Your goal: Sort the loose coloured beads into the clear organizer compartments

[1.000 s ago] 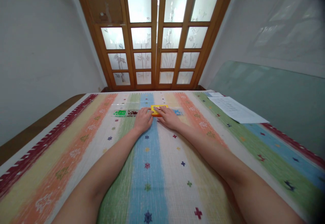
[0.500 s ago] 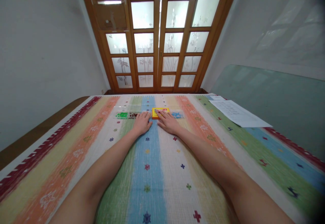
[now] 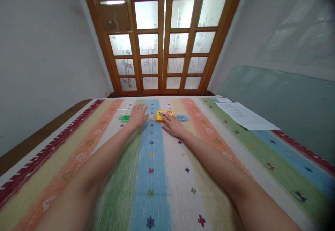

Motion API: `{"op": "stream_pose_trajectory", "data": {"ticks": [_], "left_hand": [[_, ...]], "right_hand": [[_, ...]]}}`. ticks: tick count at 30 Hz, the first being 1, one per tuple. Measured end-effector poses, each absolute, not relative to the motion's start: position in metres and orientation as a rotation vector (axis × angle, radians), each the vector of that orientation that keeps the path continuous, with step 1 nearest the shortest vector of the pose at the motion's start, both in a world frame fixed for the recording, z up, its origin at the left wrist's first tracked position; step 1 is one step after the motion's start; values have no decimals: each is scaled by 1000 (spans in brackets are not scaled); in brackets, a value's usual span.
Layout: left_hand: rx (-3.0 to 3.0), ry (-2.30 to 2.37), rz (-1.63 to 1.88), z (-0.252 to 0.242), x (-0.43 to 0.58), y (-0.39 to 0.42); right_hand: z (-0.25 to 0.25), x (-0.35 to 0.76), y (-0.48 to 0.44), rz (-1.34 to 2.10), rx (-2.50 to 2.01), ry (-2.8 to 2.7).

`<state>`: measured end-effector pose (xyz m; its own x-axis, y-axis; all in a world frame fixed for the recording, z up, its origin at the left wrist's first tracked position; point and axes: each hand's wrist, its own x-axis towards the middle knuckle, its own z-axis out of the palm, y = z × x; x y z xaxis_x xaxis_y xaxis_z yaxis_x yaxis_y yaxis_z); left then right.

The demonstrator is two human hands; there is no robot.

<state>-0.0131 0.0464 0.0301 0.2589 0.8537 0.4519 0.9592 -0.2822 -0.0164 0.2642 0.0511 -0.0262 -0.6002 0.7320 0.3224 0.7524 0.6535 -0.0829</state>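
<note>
A yellow box [image 3: 159, 116] with printed lettering lies in the middle of the tablecloth, far from me. My right hand [image 3: 173, 124] is open, its fingertips resting on the box's right part. To the left, my left hand [image 3: 138, 115] is open with fingers spread, over a clear packet whose contents it hides. Just left of that hand sits a clear packet of small green pieces [image 3: 124, 118]. A clear packet of small blue pieces [image 3: 182, 117] lies right of the yellow box, partly behind my right hand.
A striped tablecloth [image 3: 154, 196] covers the table. White printed sheets [image 3: 242, 116] lie at the right side. Beyond the right edge stands a pale green panel [image 3: 277, 94]. Wooden glazed doors [image 3: 164, 42] close off the far side.
My left hand has moved left and slightly farther away, from beside the yellow box to over the packet with dark brown pieces. My right hand has stayed on the box.
</note>
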Motion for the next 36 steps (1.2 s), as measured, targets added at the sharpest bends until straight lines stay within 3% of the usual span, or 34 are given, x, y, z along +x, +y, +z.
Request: {"op": "stream_pose_trajectory", "data": {"ticks": [16,25,36], "left_hand": [[-2451,-1801,-227,-22,-60,24],[-2186,-1789,-621,-4,-93,20],[-1953,-1909,-587,39,-155,48]], "right_hand": [[-28,264,54,-96,-1185,-2548],[-29,265,55,-97,-1183,-2545],[-34,266,57,-76,-1165,-2506]]}}
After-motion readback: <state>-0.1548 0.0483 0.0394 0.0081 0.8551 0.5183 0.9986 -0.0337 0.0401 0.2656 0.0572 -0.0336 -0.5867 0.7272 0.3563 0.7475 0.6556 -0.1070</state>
